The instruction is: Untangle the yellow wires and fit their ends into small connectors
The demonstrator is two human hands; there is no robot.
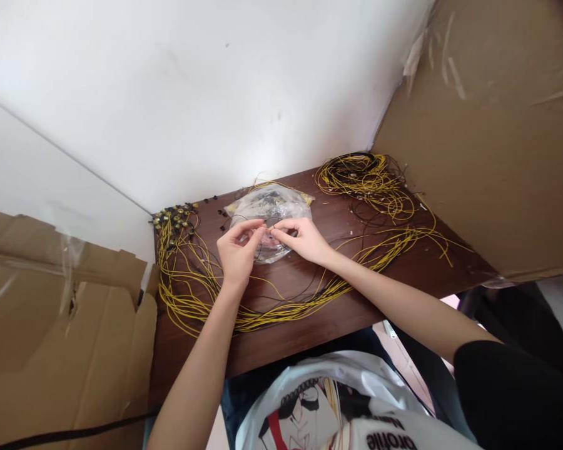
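Observation:
My left hand (239, 245) and my right hand (301, 238) meet over a clear plastic bag (274, 199) on the brown table. Thumb and forefinger of each hand are pinched, with the tips almost touching. A thin dark wire runs between and past the fingertips, and both hands seem to hold it. Whatever small piece sits right at the fingertips is too small to make out. Inside the bag lie small dark and pinkish things. A long bundle of yellow and black wires (281, 310) curves across the table in front of my hands, passing under both forearms.
Small black and yellow connector ends (173, 222) cluster at the table's far left. A coiled heap of yellow and black wires (363, 178) lies at the back right. Cardboard sheets stand at the left (65, 337) and right (488, 144); a white wall (206, 94) rises behind.

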